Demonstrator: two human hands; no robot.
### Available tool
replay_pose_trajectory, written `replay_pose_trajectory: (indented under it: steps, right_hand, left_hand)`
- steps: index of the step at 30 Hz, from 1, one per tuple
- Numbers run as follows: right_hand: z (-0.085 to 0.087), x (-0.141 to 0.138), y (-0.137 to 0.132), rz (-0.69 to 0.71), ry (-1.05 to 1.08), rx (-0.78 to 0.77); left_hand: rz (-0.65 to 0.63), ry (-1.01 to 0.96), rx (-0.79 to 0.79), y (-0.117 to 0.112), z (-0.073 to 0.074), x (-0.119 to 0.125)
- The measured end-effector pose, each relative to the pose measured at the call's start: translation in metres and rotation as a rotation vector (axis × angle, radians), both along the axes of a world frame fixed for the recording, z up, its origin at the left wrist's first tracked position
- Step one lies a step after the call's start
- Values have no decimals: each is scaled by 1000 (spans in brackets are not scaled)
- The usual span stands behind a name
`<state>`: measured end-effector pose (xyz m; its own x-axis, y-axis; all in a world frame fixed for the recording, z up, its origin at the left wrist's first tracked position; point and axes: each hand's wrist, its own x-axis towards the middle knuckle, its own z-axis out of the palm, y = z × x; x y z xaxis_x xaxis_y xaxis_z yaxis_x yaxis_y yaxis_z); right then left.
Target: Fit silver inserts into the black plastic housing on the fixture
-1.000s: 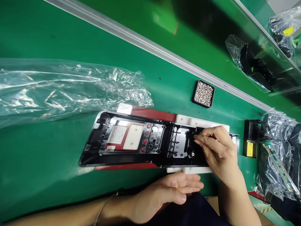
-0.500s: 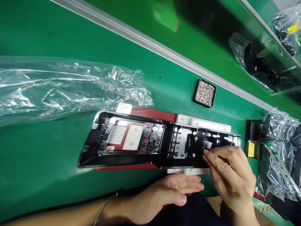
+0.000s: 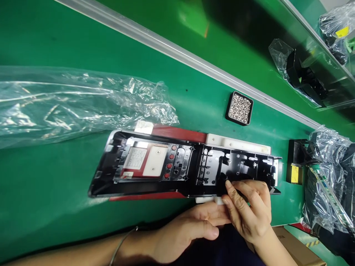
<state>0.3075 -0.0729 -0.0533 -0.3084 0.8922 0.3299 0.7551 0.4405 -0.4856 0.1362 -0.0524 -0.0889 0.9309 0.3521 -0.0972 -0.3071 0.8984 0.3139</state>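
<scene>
Both hands meet at the black panel's (image 3: 183, 166) near edge; right (image 3: 246, 210) fingertips touching it; left (image 3: 191, 231) open, empty.

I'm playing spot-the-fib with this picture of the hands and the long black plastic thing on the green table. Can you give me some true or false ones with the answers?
1. The long black panel lies flat on the green table. True.
2. The little black tray is full of red buttons. False: it holds small silvery metal bits.
3. The right hand touches the panel's near edge with its fingertips. True.
4. The left hand is lifting the clear plastic bag. False: it rests by the near side of the panel, and the bag lies alone on the table beyond it.
5. The tray sits on top of the panel. False: it stands on the table behind it, apart.
</scene>
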Motion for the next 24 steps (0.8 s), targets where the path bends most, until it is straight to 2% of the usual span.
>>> replay_pose_trajectory:
  steps: [5, 9, 11, 14, 18, 21, 24]
  right_hand:
    - [1, 8, -14, -45, 58, 88]
    - [-5, 23, -38, -230, 125, 184]
    - [-11, 32, -52, -330, 178, 202]
    - [-22, 48, -76, -480, 266, 225]
    - [-43, 74, -102, -770, 509, 185]
    - [-61, 99, -104, -886, 757, 170]
    - [-76, 125, -91, -952, 913, 256]
  left_hand:
    - [-18, 43, 30, 1, 0, -4]
    - [-115, 212, 44, -7, -10, -10]
    - [-117, 233, 43, -11, -15, -11]
    - [-140, 243, 87, -12, -17, -11]
    - [-233, 270, 238, -9, -14, -10]
    - [-273, 313, 338, -9, -13, -9]
    - [-262, 423, 410, -10, -13, -8]
